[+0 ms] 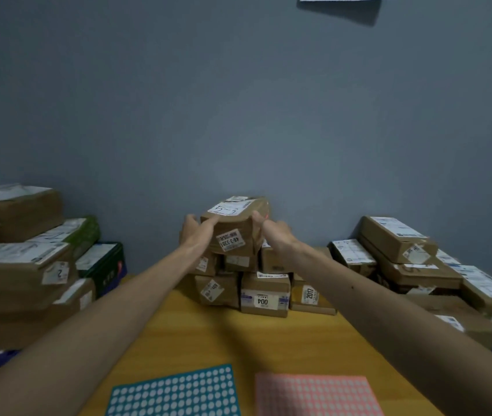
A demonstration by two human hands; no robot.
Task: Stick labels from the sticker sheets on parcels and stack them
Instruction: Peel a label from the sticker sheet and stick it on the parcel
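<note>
I see both hands clamping brown parcel (232,232) at 12 o'clock: left hand (196,232) gripping its left side, right hand (274,232) its right, atop centre stack (264,292) of about 6 labelled parcels. Stacking in hand; fresh dot sticker on it unconfirmed, view blurred. Teal sticker sheet (175,391) and pink sticker sheet (314,394) at 6 o'clock on wooden table (238,334). More parcel piles at 9 o'clock (19,265) and 3 o'clock (413,259), probably pending. Reach path unobstructed.

A grey-blue wall (238,100) (dimly lit) backs a yellow wooden table (223,340).
</note>
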